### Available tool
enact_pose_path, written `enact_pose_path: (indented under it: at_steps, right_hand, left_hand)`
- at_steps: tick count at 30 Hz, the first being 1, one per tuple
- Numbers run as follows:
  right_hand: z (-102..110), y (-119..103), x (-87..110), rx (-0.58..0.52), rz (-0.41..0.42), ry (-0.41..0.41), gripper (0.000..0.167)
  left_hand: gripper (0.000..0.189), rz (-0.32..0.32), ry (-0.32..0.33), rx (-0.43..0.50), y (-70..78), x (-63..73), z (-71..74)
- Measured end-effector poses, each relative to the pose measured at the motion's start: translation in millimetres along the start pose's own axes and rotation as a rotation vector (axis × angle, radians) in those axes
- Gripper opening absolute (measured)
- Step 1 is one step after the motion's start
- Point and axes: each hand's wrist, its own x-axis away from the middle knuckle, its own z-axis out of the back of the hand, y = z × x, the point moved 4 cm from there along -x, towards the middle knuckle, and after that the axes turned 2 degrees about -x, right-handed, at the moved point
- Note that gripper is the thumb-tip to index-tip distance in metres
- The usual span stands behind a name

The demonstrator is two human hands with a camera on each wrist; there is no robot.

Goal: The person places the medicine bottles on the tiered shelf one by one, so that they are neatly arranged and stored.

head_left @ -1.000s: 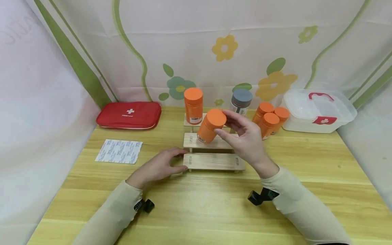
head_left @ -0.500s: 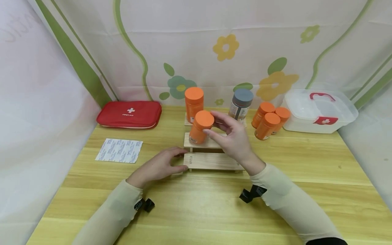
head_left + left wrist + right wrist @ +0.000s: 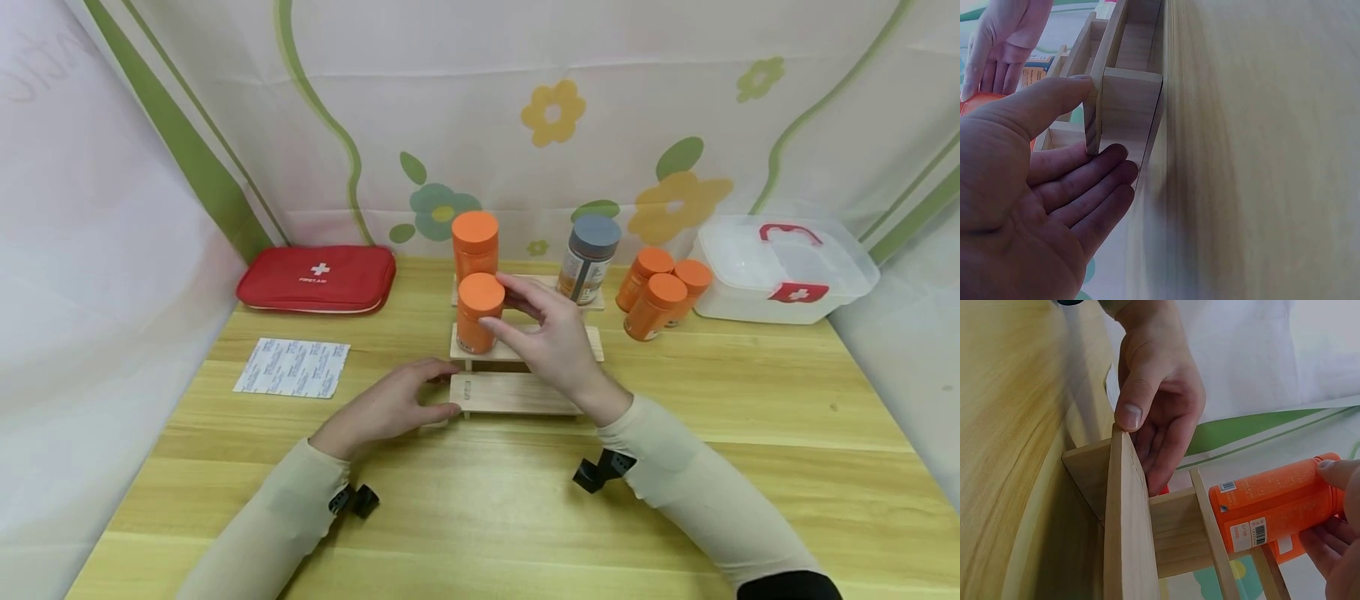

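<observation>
A three-tier wooden stand [image 3: 517,394] is at the middle of the table. My right hand [image 3: 551,340] holds an orange bottle [image 3: 478,323] near its cap, between thumb and fingers. The bottle is upright at the left end of the middle tier, and its base appears to meet the board in the right wrist view. My left hand [image 3: 397,404] grips the left end of the lowest tier, thumb [image 3: 1063,97] on the board's upper side and fingers beneath. On the top tier stand another orange bottle [image 3: 475,242] at left and a grey-capped bottle [image 3: 588,262] at right.
Several things surround the stand: a red first-aid pouch [image 3: 317,282] at back left, a blister sheet [image 3: 292,367] in front of it, three smaller orange bottles [image 3: 654,310] to the right, and a clear white box [image 3: 783,275] with a red handle beyond them.
My right hand has carried the orange bottle leftward along the middle tier, and the bottle has gone from tilted to upright. The left hand stays at the stand's end.
</observation>
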Motion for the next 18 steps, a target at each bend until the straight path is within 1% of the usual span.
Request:
enact_pose_path:
  at_steps: [3, 7, 11, 18]
  right_hand:
    - [-0.9, -1.0, -1.5, 0.048, 0.004, -0.01, 0.058]
    - [-2.2, -2.3, -3.4, 0.08, -0.007, -0.027, 0.058]
    - [-3.1, -2.5, -4.9, 0.094, -0.017, -0.04, 0.059]
    - [-3.0, 0.1, -3.9, 0.108, -0.026, -0.045, 0.061]
  left_hand:
    - [0.062, -0.005, 0.003, 0.001, 0.3, 0.0, 0.6]
    - [0.061, -0.02, 0.009, 0.006, 1.2, 0.0, 0.8]
    - [0.061, -0.027, 0.011, 0.003, 1.8, -0.2, 0.7]
    - [0.062, -0.019, 0.006, 0.002, 1.4, -0.3, 0.5]
